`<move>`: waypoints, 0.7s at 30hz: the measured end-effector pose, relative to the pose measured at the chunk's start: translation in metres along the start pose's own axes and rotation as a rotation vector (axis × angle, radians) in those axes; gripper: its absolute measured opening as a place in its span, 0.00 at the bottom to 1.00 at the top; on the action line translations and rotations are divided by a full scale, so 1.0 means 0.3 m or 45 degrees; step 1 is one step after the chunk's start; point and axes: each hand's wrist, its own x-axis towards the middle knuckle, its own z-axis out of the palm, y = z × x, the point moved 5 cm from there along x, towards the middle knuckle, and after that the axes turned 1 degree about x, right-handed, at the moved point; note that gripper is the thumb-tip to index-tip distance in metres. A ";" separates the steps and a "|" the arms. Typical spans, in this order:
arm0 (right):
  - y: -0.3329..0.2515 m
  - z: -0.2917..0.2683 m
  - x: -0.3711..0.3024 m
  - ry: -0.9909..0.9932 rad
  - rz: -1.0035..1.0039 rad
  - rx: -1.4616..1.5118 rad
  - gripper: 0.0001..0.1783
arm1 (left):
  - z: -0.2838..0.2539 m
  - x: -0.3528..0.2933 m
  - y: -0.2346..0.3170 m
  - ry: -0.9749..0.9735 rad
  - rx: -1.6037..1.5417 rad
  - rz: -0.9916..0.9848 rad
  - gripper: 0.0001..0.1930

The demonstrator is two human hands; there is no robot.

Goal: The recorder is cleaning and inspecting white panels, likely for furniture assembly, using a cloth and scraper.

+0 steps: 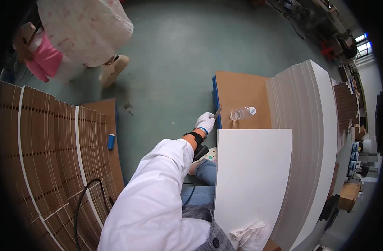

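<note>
My left hand [206, 121], in a white knit glove, reaches forward past the near end of a white panel. Its fingers are closed around a thin grey flat-bladed tool [217, 112], whose tip points up beside the blue-edged brown board [241, 90]. A clear plastic bottle [240, 113] with a white cap lies on its side on that board, just right of the tool. The white panel [254, 167] lies in front of my body, with a crumpled white cloth or glove [251, 235] on its near end. My right hand is out of sight.
A tall stack of pale sheets [302, 96] stands at the right. Stacked brown perforated boards [45, 138] fill the left, with a small blue object [111, 141] and a black cable [77, 209]. A person in a pale garment [87, 29] is at the upper left on the green floor.
</note>
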 end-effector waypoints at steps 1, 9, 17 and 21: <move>0.000 0.003 0.006 -0.006 0.012 -0.006 0.27 | 0.000 0.027 0.020 0.038 -0.041 0.041 0.15; 0.011 0.012 0.032 -0.046 0.129 -0.057 0.27 | 0.062 0.136 0.139 0.086 0.050 0.036 0.09; 0.003 0.003 0.046 -0.067 0.147 -0.065 0.27 | 0.064 0.173 0.120 0.010 0.106 0.139 0.14; 0.021 0.005 0.029 -0.067 0.152 -0.053 0.27 | 0.001 0.141 0.103 0.232 0.261 0.185 0.17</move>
